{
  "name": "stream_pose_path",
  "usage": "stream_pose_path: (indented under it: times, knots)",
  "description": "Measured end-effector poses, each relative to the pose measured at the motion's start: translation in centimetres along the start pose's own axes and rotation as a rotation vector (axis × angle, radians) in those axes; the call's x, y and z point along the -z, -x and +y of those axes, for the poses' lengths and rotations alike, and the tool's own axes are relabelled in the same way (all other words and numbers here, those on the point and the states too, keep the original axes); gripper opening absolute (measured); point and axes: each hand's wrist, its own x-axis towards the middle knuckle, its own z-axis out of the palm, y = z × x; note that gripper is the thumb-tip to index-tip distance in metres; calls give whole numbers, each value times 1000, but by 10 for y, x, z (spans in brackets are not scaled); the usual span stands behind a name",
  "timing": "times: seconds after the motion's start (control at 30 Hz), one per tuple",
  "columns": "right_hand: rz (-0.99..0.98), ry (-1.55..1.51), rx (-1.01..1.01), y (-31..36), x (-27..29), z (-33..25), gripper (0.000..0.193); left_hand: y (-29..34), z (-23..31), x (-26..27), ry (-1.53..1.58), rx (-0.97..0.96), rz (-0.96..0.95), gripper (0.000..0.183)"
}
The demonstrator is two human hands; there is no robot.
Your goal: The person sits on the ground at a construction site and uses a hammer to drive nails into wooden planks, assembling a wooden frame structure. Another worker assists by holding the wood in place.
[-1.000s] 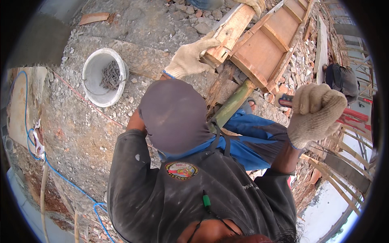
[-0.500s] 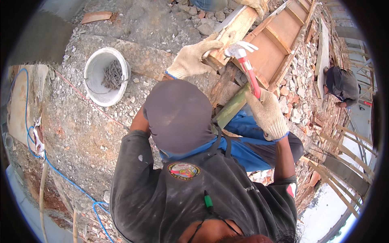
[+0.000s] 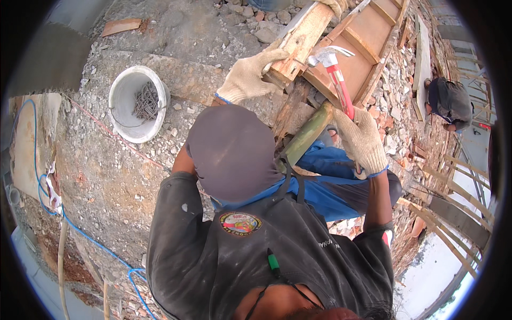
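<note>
My left hand, in a cream knit glove, presses on the end of a pale wooden plank that lies on a wooden form frame. In my right hand, also gloved, I grip the red handle of a claw hammer. The hammer's steel head sits right at the plank's end, next to my left fingers. A green pole runs under the frame toward my legs.
A white bucket holding several nails stands on the rubble ground to the left. A blue cord runs along the lower left. Another person crouches at the far right among timber slats and broken bricks.
My right hand came down from a raised position at the right and brought the hammer head onto the plank's end. My left hand stayed on the plank.
</note>
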Motion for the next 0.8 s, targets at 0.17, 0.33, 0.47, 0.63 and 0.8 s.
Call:
stream_pose_path:
  times: [0.17,0.33,0.47,0.63,0.8]
  knots:
    - [411,-736,295,12,34,-30,30,9,-4,6,-18,-7,12,98]
    - [219,-209,210,-11,-21,39,35,1,5,-2,58,38,-33,97]
    - [90,-43,128,-6,23,15,35,-2,-5,7,-7,-59,18,96]
    - [673,-949,331,1,40,0,34,7,-9,5,-58,-60,5,97]
    - [20,194,258,-18,-9,32,38,4,-3,-5,16,-32,5,100]
